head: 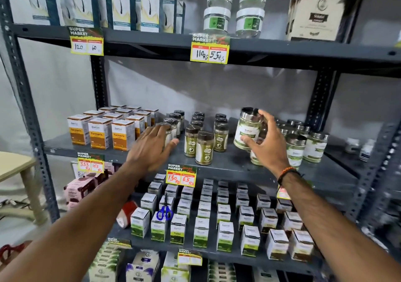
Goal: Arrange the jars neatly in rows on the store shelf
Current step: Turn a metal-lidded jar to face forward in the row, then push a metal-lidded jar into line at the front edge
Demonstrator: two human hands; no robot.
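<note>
On the middle shelf [227,162] stand dark-capped jars of green powder [204,148] in short rows, and silver-lidded jars with white and green labels [314,147] to the right. My right hand [268,142] is shut on one silver-lidded jar [247,129], tilted and lifted above the shelf. My left hand [153,145] reaches flat, fingers spread, over a dark-capped jar [171,125] at the front of the left row; it partly hides that jar, and I cannot tell whether it touches it.
Orange Turmeric boxes [99,135] fill the shelf's left end. Small white bottles [358,149] sit far right. Below are rows of white and green boxes [223,221] and blue scissors [165,213]. Gel jars [234,5] and tall boxes stand above. Price tags [181,176] hang on shelf edges.
</note>
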